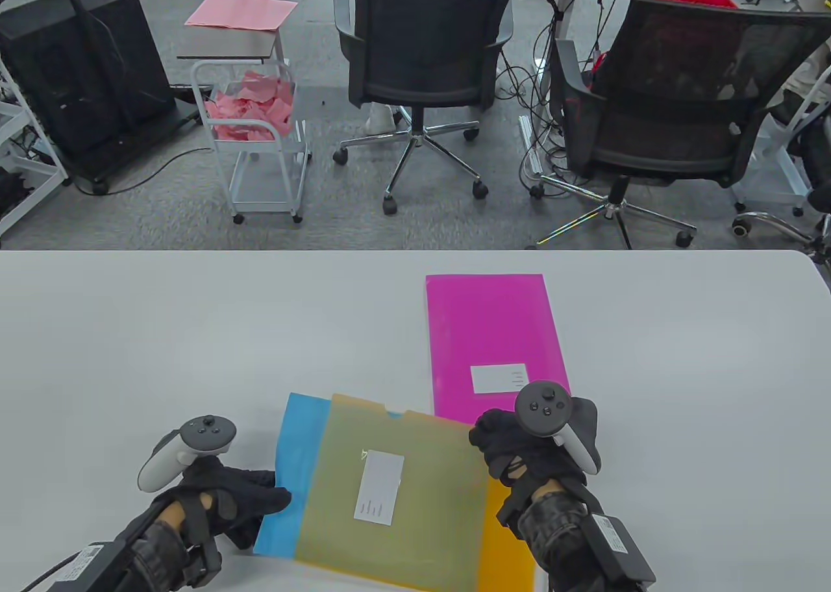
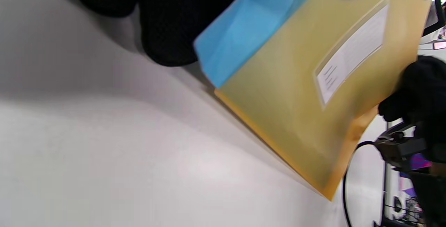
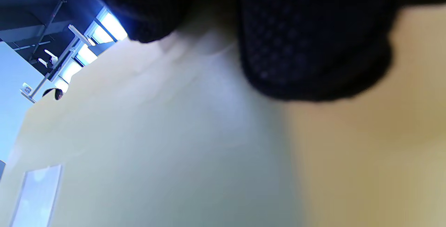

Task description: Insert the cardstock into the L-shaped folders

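A translucent yellow L-shaped folder (image 1: pixel 415 488) with a white label lies at the table's near edge, a blue cardstock sheet (image 1: pixel 295 468) partly inside it and sticking out on the left. My left hand (image 1: pixel 240 498) holds the blue sheet's left edge; the sheet (image 2: pixel 251 28) and the folder (image 2: pixel 306 91) also show in the left wrist view. My right hand (image 1: pixel 519 452) grips the folder's right edge near its top corner. In the right wrist view the folder (image 3: pixel 174 143) fills the frame under my fingers (image 3: pixel 313 46).
A magenta folder (image 1: pixel 493 345) with a white label lies flat beyond my right hand, on the white table (image 1: pixel 162 332). Two office chairs and a small cart with pink paper stand past the table's far edge.
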`<action>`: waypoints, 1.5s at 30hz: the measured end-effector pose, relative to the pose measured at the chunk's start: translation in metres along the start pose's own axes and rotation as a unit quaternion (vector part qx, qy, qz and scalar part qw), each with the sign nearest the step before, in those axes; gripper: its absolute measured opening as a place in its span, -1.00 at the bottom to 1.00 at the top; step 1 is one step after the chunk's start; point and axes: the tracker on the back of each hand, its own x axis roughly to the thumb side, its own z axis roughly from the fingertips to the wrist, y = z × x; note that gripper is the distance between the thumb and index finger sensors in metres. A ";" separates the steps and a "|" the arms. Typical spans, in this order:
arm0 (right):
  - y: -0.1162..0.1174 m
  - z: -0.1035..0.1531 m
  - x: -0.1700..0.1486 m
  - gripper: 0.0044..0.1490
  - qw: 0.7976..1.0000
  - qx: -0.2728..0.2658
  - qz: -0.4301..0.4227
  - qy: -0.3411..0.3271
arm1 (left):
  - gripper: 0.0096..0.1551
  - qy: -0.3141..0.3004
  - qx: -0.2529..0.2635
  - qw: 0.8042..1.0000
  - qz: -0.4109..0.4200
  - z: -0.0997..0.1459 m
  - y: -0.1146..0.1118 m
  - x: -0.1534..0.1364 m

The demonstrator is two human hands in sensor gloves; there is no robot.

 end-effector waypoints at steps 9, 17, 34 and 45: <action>-0.003 0.000 0.009 -0.47 0.996 0.018 -0.030 -0.082 | -0.23 0.098 0.019 0.986 -0.134 0.006 0.001 0.009; -0.004 0.005 0.024 -0.47 0.988 0.004 -0.036 -0.148 | 0.13 0.045 0.082 0.996 -0.011 0.008 0.018 -0.012; -0.013 0.009 0.015 -0.46 0.989 -0.039 -0.076 -0.120 | 0.03 -0.126 -0.035 0.972 0.198 -0.003 -0.005 0.003; -0.007 0.012 0.031 -0.46 0.992 -0.048 -0.032 -0.111 | -0.54 -0.101 0.120 0.984 0.084 -0.003 -0.004 0.019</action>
